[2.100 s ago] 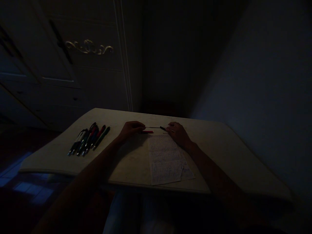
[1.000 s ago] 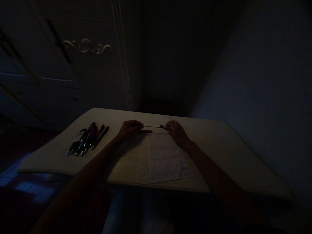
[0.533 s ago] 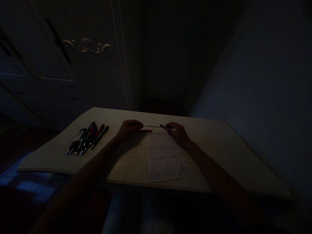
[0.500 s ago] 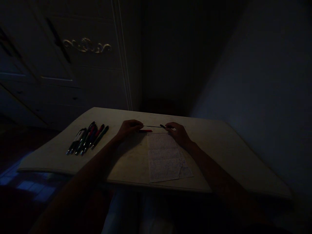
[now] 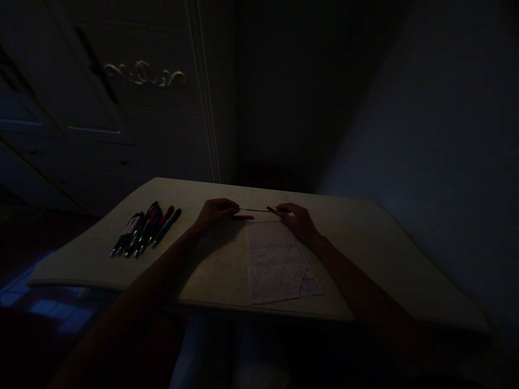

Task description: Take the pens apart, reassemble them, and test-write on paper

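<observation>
Between my hands, above the far part of the table, runs a thin dark pen refill (image 5: 255,210). My left hand (image 5: 217,212) pinches its left end with the fingertips. My right hand (image 5: 298,220) is closed on a short black pen piece (image 5: 271,209), whose exact kind is too dark to tell. The refill's right end lies at or near this piece; I cannot tell whether they touch. Just below the left fingertips a red pen part (image 5: 243,217) lies on the table. Written-on, creased paper (image 5: 273,262) lies in front of my right hand.
Several pens (image 5: 144,229) lie in a bunch on the left of the pale table (image 5: 211,275). A cabinet (image 5: 162,129) with ornate trim stands behind at the left, and a wall (image 5: 438,135) rises at the right. The room is very dim.
Almost nothing differs. The view has shifted very slightly; both hands keep their grip and place.
</observation>
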Demonstrator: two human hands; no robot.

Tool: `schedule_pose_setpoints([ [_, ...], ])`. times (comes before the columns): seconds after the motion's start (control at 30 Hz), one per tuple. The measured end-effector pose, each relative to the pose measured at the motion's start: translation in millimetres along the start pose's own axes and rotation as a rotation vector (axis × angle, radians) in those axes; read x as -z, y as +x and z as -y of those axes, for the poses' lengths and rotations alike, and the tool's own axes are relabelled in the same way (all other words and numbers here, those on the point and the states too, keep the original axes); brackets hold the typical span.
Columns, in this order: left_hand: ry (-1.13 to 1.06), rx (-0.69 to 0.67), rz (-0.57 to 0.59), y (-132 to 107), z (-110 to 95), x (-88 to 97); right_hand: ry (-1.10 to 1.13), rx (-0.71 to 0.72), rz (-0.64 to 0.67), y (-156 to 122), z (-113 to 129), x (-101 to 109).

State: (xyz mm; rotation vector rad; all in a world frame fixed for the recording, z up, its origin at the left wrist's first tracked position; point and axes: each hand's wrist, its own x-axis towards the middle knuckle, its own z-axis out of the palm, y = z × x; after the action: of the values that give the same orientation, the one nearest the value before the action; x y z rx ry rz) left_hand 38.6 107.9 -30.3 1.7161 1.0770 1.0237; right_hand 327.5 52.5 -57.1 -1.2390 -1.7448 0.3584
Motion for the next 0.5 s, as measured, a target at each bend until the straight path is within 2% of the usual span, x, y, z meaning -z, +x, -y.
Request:
schedule_pose_setpoints([
  [0.5,-0.027,-0.008,0.021,-0.6,1.3,-0.6,0.010,-0.005,0.013,-0.4,3.6,0.4],
])
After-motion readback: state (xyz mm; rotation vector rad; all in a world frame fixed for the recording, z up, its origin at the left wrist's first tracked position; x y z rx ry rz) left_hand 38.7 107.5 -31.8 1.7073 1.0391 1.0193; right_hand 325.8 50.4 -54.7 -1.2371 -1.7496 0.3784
